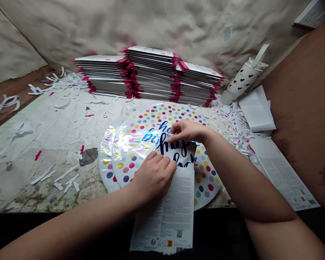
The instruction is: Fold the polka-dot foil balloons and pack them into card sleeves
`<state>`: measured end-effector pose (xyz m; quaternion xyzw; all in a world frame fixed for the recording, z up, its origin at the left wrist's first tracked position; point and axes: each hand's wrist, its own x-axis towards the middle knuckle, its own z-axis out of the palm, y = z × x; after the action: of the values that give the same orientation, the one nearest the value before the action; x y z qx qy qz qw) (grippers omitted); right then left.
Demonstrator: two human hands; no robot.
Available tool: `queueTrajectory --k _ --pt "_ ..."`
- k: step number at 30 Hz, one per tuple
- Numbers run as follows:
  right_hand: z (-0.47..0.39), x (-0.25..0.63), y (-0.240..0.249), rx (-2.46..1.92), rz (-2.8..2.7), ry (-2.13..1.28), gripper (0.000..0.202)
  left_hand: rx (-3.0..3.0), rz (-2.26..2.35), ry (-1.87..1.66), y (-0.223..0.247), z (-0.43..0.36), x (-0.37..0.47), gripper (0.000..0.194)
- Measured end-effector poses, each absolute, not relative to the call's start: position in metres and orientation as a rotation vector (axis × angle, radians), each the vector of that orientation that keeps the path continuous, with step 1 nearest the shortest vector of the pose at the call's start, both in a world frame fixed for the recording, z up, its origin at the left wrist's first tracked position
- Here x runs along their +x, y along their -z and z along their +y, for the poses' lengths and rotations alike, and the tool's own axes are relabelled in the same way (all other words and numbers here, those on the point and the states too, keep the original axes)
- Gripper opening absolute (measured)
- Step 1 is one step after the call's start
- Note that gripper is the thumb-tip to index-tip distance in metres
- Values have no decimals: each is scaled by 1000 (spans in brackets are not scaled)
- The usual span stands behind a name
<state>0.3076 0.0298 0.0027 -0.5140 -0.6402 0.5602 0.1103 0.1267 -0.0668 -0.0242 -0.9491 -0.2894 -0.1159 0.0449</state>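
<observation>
My left hand (155, 173) is closed on the upper left edge of a white printed sleeve (176, 209), which hangs past the table's front edge. Blue lettering shows on a folded white piece (188, 150) at the sleeve's mouth. Just above, my right hand (182, 130) pinches the top edge of this folded piece between thumb and fingers. Beneath both hands lie round, shiny foil sheets (130, 162) with coloured dots and blue lettering, overlapping one another. The sleeve's opening is partly hidden by my left hand.
Three stacks of pink-edged packets (151, 72) stand at the back. A white tumbler with hearts (241, 81) leans at the back right, above paper scraps (233, 119). Another printed sleeve (284, 177) lies at the right. More paper strips (67, 177) are scattered on the left.
</observation>
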Motion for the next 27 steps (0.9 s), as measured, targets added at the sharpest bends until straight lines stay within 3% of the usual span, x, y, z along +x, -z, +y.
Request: queueTrajectory --k 3,8,14,18,21,23,25,27 --pt "23 305 -4 -1509 -1749 -1577 18 -2912 -921 362 23 -69 125 15" --pt "-1 289 -3 -1566 -2059 -1714 10 -2961 -995 367 18 -73 123 20" --pt "-13 284 -4 -1597 -2125 -1714 10 -3070 -1098 264 7 -79 124 18" --pt "-16 292 -13 -1421 -2457 -1668 14 -3079 -1108 279 2 -82 123 17" --pt "-27 309 -24 -1350 -2114 -1242 16 -2996 -1171 402 -7 -77 115 17" --pt "-40 320 -26 -1306 -1746 -1116 35 -2909 -1186 563 -15 -73 109 15" --pt "-54 324 -20 -1162 -1542 -1299 53 -2807 -1150 760 -23 -71 103 12" --pt "-68 322 -9 -982 -1423 -1500 46 -2634 -1153 1035 -27 -70 99 15"
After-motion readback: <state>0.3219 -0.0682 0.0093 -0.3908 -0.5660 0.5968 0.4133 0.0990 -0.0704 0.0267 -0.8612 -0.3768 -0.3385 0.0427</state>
